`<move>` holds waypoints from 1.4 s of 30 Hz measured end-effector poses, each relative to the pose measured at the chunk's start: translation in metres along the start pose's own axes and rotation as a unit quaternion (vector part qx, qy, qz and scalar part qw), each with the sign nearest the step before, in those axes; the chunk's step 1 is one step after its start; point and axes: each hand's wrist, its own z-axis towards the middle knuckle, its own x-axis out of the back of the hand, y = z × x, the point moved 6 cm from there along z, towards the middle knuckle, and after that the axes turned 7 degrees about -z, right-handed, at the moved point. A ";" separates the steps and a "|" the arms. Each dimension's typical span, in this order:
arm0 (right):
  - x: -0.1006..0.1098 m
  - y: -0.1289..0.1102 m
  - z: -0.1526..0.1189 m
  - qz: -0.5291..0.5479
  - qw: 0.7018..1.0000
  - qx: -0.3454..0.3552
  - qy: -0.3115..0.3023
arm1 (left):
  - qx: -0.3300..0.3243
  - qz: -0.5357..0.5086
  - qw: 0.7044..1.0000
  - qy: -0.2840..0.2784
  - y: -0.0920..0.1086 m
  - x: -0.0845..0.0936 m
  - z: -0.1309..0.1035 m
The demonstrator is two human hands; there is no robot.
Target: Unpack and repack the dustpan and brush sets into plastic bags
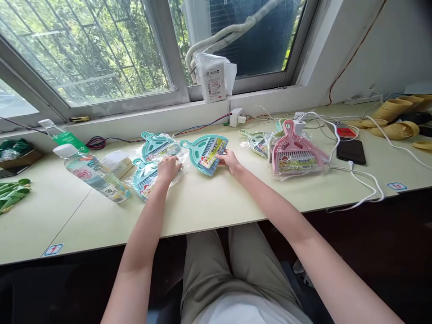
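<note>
My right hand (230, 161) grips the brush side of a teal mini dustpan-and-brush set (206, 155), with a bright label across its bristles. The set is tilted and its handle points left. To its left, my left hand (169, 168) curls down over the clear wrapping of another teal dustpan set (144, 181); its fingertips are partly hidden. Just behind that hand is a further wrapped teal set (158, 146). On the right, a wrapped pink dustpan set (293, 155) lies in front of a wrapped green one (254, 138).
Two plastic bottles, one clear (96, 173) and one green-labelled (67, 137), and a tissue pack (118, 164) are at left. A black phone (351, 150), white cables (369, 182) and tan rolls (394, 119) are at right. A white package (215, 81) leans on the window.
</note>
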 end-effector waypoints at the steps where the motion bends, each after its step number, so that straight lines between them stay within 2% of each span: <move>1: -0.001 0.001 0.000 -0.004 1.000 -0.001 -0.003 | 0.013 -0.004 1.000 0.005 -0.002 0.001 0.000; 9: -0.010 0.004 -0.002 -0.021 0.996 -0.026 -0.083 | 0.089 -0.036 0.993 0.073 -0.013 0.019 -0.003; 14: -0.011 -0.005 -0.007 -0.029 0.988 -0.016 -0.152 | 0.129 -0.040 0.984 0.118 -0.020 0.029 -0.006; 17: -0.008 -0.008 -0.008 -0.053 0.985 -0.029 -0.161 | 0.139 -0.029 0.979 0.145 -0.021 0.034 -0.007; 23: 0.001 -0.007 -0.003 -0.056 0.997 -0.024 -0.044 | 0.090 -0.030 0.987 0.127 -0.008 0.026 -0.007; 25: -0.002 -0.006 -0.004 -0.034 0.999 -0.012 -0.036 | 0.054 -0.049 0.990 0.118 0.000 0.021 -0.007; 28: -0.012 -0.004 -0.007 -0.015 0.998 0.001 -0.062 | -0.040 -0.105 0.987 0.119 0.015 0.016 -0.009; 32: -0.021 -0.003 -0.011 0.006 0.997 0.027 -0.072 | -0.135 -0.181 0.966 0.129 0.028 0.015 -0.009; 36: -0.017 -0.003 -0.008 0.042 0.998 0.047 -0.024 | -0.200 -0.279 0.935 0.088 0.046 0.017 -0.010; 37: -0.015 -0.002 -0.007 0.048 0.998 0.049 -0.012 | -0.208 -0.305 0.925 0.094 0.050 0.021 -0.011; 39: -0.012 -0.002 -0.005 0.060 0.997 0.053 0.000 | -0.188 -0.366 0.899 0.153 0.050 0.031 -0.014; 41: -0.012 -0.002 -0.005 0.072 0.995 0.064 0.003 | -0.109 -0.445 0.858 0.232 0.038 0.039 -0.016; 42: -0.013 -0.002 -0.005 0.078 0.994 0.071 0.002 | -0.058 -0.495 0.829 0.253 0.029 0.038 -0.016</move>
